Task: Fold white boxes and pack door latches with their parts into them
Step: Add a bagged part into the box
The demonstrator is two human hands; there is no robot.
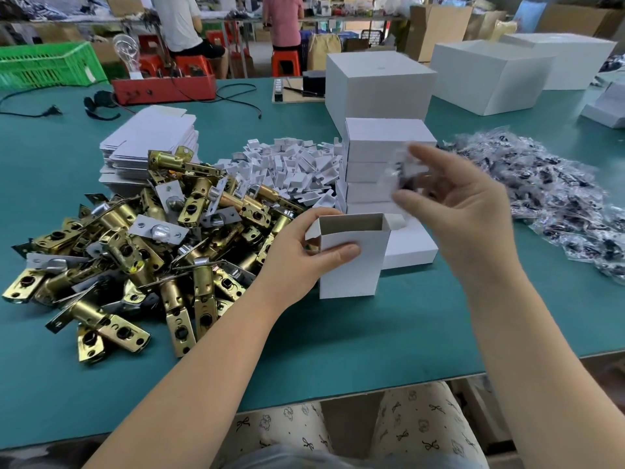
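Note:
My left hand grips a small white box that stands upright on the green table, its top flaps open. Above and to the right of it, my right hand pinches a small clear bag of dark parts, blurred by motion. A heap of brass door latches lies to the left of the box. Behind the box rises a stack of closed white boxes. A pile of white card inserts lies behind the latches, and flat box blanks are stacked further left.
A heap of bagged parts spreads at the right. Large white cartons stand at the back. A red tray with cables and a green crate sit at the far left. People sit on stools beyond the table.

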